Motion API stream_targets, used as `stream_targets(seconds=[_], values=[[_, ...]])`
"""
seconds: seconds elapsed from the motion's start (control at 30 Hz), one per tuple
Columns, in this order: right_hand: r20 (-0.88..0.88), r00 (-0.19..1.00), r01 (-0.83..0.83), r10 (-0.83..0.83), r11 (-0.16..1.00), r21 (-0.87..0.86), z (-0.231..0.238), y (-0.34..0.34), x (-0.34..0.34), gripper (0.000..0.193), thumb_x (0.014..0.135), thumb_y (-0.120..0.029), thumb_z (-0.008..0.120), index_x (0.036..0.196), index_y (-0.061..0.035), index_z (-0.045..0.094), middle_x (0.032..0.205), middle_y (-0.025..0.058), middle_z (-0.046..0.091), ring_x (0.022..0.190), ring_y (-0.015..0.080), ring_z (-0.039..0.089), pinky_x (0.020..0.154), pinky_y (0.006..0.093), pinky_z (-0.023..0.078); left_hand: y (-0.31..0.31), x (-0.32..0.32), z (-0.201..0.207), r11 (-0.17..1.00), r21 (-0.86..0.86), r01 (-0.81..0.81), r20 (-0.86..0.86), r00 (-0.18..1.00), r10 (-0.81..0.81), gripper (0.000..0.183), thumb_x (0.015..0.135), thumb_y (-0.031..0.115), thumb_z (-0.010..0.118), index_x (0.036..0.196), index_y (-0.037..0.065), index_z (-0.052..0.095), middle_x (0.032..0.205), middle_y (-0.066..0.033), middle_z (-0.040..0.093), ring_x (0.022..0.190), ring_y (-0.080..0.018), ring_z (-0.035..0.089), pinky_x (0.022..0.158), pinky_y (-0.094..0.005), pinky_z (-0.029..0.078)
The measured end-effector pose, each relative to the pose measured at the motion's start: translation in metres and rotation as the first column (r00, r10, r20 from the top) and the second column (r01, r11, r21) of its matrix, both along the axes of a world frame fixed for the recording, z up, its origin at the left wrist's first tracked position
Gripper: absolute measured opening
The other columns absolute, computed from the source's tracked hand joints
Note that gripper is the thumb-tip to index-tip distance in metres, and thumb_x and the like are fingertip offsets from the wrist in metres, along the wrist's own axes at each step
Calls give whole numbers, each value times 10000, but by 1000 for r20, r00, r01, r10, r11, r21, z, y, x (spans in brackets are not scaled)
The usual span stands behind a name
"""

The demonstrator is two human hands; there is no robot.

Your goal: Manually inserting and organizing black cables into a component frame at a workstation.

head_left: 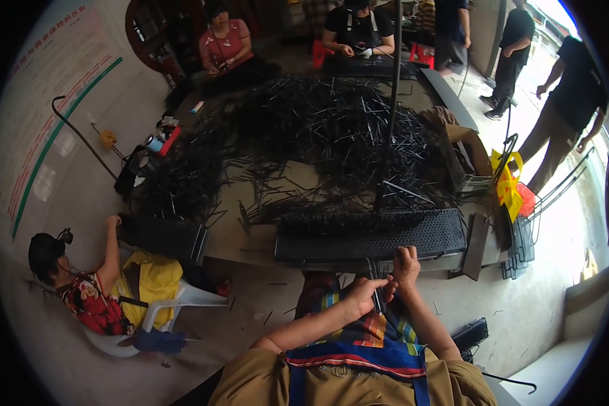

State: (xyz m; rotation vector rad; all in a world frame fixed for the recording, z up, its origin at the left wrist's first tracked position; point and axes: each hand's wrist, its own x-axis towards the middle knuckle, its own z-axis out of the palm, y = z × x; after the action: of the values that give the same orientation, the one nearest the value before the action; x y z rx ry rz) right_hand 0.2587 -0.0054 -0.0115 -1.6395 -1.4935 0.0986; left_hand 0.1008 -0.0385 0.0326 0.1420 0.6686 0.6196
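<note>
1. the bench (pixel 231 233) fills the middle of the frame; its near edge seems the likeliest place for a fall, with work right along it and floor (pixel 267 301) below.
2. the heap of dark strips (pixel 304 115) spreads across the upper middle. loose ends lie close behind the work, so a nudge could snag or drag some; dark on dark, a stray one would be hard to spot.
3. the black perforated block (pixel 372 235), centre right, lies along that near edge. an uneven pull from below could twist it or tip it over, since little bench shows in front.
4. the left hand (pixel 363 296), lower centre, has its grip closed round the slim dark piece; if that hold slackens, the piece could slip or turn.
5. the right hand (pixel 406 267) is just up and right, fingers curled near the block's lower edge; i cannot tell what, if anything, its grip pinches. hands this close could knock knuckles in a slip.
6. the slim dark piece (pixel 378 306) is below the block, beside both hands; whether it touches the block i cannot tell. dropped, it could reach the floor.
</note>
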Motion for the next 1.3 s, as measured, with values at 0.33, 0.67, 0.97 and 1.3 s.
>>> stream_targets(seconds=[0.33, 0.67, 0.97, 1.3], values=[[-921, 375, -502, 106, 859, -106, 49, 24, -3, 449, 960, -321, 528, 1248, 20, 583, 1131, 147, 658, 896, 263, 664, 865, 372, 515, 1, 0, 3, 991, -8, 136, 137, 982, -133, 185, 931, 101, 569, 1089, 18, 617, 932, -116, 684, 802, -203, 671, 701, -346, 566], [-999, 26, -855, 22, 519, -10, 59, 7, -37, 709, 904, -566, 472, 1224, 60, 564, 1059, 210, 661, 936, 312, 658, 915, 408, 498, 3, -8, -4, 997, 10, 77, 76, 994, -78, 164, 881, 96, 621, 1025, 19, 611, 840, -112, 683, 688, -210, 665, 609, -347, 558], [-954, -298, -453, -23, 883, 120, 10, -20, -38, 498, 987, -438, 437, 1215, -11, 550, 1174, 93, 618, 1090, 193, 570, 976, 343, 427, 47, 5, 5, 862, 150, -484, 2, 872, 489, 189, 827, -20, 565, 999, 7, 640, 911, -125, 683, 802, -229, 666, 745, -369, 571], [-970, 242, -296, -25, 950, -99, 17, -21, -85, 228, 933, -242, 546, 1014, -68, 669, 837, -17, 610, 782, 91, 555, 710, 246, 446, 34, 0, -16, 849, 98, -520, -202, 824, 528, 57, 864, 90, 663, 890, 54, 697, 870, -39, 688, 823, -153, 641, 807, -289, 505]])
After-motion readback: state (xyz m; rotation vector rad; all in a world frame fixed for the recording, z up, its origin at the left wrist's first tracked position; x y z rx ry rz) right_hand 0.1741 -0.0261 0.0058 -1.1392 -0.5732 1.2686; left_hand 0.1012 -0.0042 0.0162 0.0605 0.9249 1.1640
